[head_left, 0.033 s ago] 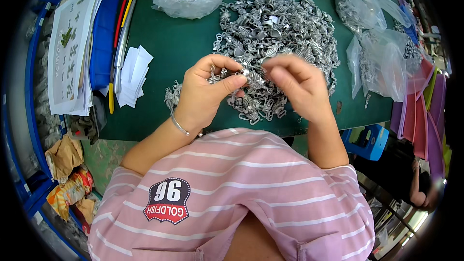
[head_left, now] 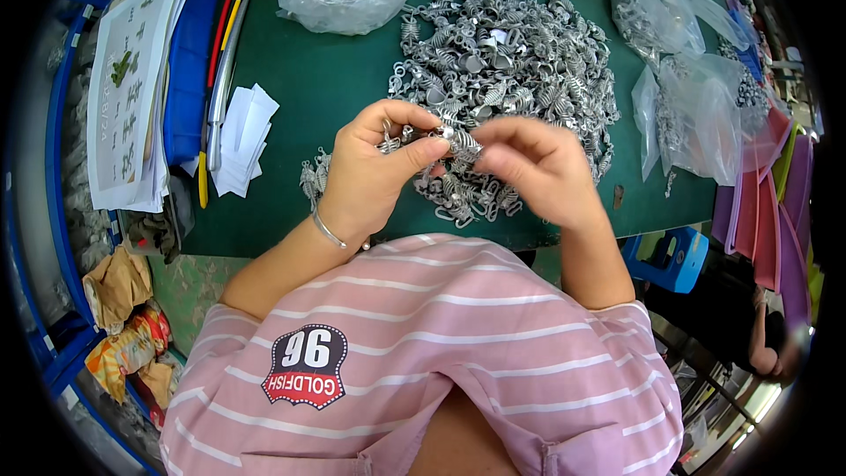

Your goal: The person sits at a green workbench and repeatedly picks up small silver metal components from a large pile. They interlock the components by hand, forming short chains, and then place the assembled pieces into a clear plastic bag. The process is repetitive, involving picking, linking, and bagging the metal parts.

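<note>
A small ribbed silver metal piece (head_left: 464, 148) is held over the near side of a large heap of similar grey metal parts (head_left: 538, 62). My left hand (head_left: 374, 163), with a silver bangle (head_left: 328, 227) at the wrist, pinches its left end between thumb and forefinger. From the right, my right hand (head_left: 546, 176) closes its thumb and forefinger at the other end; these fingertips are somewhat blurred. More linked metal parts (head_left: 315, 178) lie on the green tabletop (head_left: 300, 62) beside my left wrist.
Beyond the heap sits a clear plastic bag (head_left: 348, 21) of curved metal pieces. More plastic bags (head_left: 705, 110) lie at right. At left are paper slips (head_left: 245, 137), a red pencil (head_left: 218, 44), and a blue bin (head_left: 187, 70). A blue stool (head_left: 683, 257) and another person (head_left: 758, 335) are at right.
My right hand has come down and inward, its thumb and forefinger now meeting the ribbed piece. My left hand holds its place.
</note>
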Tool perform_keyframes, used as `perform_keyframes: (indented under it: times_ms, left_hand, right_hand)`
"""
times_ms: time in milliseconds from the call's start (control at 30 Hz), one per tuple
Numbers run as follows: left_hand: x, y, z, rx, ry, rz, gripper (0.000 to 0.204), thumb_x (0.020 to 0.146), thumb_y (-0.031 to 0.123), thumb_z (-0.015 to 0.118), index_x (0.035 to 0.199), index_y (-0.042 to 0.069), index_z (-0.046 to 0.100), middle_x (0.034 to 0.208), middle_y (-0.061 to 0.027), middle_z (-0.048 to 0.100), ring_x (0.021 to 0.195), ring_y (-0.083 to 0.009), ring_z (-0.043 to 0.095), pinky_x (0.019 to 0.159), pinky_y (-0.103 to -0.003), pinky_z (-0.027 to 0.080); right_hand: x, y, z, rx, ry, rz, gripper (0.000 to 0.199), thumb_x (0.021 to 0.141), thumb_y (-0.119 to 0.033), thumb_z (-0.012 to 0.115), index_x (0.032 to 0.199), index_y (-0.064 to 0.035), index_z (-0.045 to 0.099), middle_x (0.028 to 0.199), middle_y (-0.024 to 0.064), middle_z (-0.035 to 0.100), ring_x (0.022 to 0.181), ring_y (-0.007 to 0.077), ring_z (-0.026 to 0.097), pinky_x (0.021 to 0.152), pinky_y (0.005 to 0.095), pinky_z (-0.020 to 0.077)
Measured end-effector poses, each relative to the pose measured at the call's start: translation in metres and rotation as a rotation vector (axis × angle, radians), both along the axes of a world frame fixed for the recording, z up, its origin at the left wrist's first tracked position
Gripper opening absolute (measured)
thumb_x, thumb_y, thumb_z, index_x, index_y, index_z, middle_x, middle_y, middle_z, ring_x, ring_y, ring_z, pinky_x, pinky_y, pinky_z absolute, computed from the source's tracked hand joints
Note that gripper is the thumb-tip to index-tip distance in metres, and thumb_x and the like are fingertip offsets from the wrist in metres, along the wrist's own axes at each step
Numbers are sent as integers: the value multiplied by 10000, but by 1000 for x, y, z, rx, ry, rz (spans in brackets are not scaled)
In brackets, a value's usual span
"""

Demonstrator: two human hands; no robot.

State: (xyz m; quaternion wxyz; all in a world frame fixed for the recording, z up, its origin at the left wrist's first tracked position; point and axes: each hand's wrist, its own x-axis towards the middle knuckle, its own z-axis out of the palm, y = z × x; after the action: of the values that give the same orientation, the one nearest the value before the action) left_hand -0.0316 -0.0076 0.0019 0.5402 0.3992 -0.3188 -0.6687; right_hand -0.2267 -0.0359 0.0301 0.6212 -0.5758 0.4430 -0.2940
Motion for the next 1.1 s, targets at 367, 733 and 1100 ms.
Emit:
perform_keyframes:
  times_ms: [367, 733, 1100]
  left_hand:
    - [-1, 1, 5, 150, 20, -38, 172, 855, 71, 609, 991, -18, 552, 850, -125, 621, 738, -191, 637, 571, -267, 535]
    - [1, 0, 3, 197, 136, -66, 156, 861, 106, 614, 952, -11, 565, 843, -100, 625, 719, -161, 637, 531, -235, 518]
    - [-1, 2, 6, 150, 53, -33, 171, 843, 49, 614, 986, -19, 549, 871, -138, 625, 711, -196, 631, 547, -268, 512]
  right_hand:
    - [8, 3, -8, -710, 184, -137, 203, 695, -18, 733, 883, -6, 657, 741, 86, 633, 592, 154, 590, 524, 247, 459]
    - [7, 8, -20, -533, 45, -229, 215, 698, -35, 749, 888, -16, 653, 767, 67, 644, 638, 119, 600, 569, 229, 482]
    - [3, 9, -22, -476, 52, -258, 202, 726, -50, 738, 906, -14, 653, 776, 57, 643, 665, 105, 603, 595, 226, 487]
